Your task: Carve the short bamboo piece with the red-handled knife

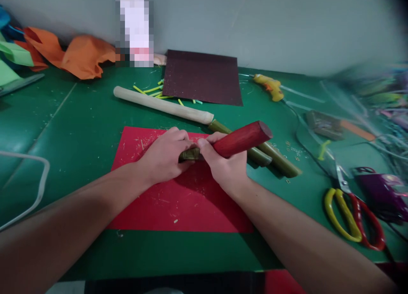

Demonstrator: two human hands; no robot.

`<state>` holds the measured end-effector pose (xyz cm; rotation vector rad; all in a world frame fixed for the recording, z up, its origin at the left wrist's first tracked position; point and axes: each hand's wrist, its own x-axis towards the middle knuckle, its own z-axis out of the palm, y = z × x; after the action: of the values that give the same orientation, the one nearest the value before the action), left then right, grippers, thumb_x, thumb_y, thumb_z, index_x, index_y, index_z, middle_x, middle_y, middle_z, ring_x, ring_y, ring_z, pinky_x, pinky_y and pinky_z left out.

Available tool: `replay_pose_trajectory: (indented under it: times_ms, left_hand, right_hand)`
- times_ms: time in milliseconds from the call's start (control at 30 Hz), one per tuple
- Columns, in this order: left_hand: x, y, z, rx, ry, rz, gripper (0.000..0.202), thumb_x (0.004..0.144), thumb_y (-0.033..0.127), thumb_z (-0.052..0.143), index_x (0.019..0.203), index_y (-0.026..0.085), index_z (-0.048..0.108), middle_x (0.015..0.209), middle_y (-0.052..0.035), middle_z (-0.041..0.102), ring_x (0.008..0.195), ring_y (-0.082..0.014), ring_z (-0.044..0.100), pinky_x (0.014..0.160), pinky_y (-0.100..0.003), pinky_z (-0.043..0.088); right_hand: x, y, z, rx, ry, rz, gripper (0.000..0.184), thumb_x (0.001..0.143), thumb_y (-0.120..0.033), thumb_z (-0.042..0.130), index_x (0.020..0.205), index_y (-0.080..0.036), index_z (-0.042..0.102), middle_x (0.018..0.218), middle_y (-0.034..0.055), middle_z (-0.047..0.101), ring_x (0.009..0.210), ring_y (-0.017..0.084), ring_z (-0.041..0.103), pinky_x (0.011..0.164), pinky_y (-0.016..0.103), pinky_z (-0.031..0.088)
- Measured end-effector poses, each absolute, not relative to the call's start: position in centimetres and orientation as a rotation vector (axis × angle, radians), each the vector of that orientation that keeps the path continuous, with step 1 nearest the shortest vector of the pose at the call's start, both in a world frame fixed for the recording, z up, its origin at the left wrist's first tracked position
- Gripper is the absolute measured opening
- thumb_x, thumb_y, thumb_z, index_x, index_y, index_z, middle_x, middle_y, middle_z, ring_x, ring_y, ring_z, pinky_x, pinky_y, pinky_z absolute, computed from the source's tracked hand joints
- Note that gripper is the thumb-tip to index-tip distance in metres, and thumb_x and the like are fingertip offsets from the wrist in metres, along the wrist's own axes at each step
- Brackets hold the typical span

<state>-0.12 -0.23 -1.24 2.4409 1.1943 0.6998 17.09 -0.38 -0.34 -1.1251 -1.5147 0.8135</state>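
My left hand (pixel 164 155) is closed around a short piece of green bamboo (pixel 189 154), its end showing between finger and thumb. A tool with a thick red wooden handle (pixel 244 137) is in my right hand (pixel 228 168). The handle points up to the right, and its working end is hidden by my fingers at the bamboo. Both hands meet above a red sheet (pixel 156 209) strewn with pale shavings. Just beyond my right hand lie green bamboo lengths (pixel 282 160) and a pale peeled stick (pixel 162 104).
Behind lie dark brown sandpaper (pixel 202 77), yellow strips (pixel 153 89) and a yellow glue gun (pixel 269 86). Scissors (pixel 346 217) with yellow and red handles sit at right, near a purple case (pixel 382 192). Orange cloth (pixel 83 55) is back left; a white wire frame (pixel 43 179) is at left.
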Motion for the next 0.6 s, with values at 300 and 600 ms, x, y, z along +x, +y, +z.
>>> replay_pose_trajectory:
  times_ms: [300,600]
  left_hand:
    - [-0.1,-0.3,-1.3,2.439,1.239,0.668,0.019,0.085,0.033,0.066,0.093,0.016,0.071,0.092,-0.0066,0.065,0.086,-0.0232,0.055,0.076,-0.041,0.047]
    - [-0.1,-2.9,1.0,2.495,1.092,1.521,0.04,0.09,0.036,0.061,0.128,0.022,0.06,0.093,-0.0053,0.066,0.082,-0.0195,0.06,0.072,-0.036,0.052]
  right_hand:
    - [17.4,-0.1,-0.8,-1.051,-1.489,0.826,0.023,0.084,-0.035,0.068,0.067,-0.023,0.06,0.064,-0.0032,0.062,0.061,0.013,0.058,0.064,0.03,0.052]
    - [17.0,-0.8,0.5,-1.076,-1.585,1.067,0.029,0.078,-0.043,0.076,0.069,-0.023,0.057,0.068,-0.0019,0.063,0.063,0.013,0.058,0.063,0.03,0.052]
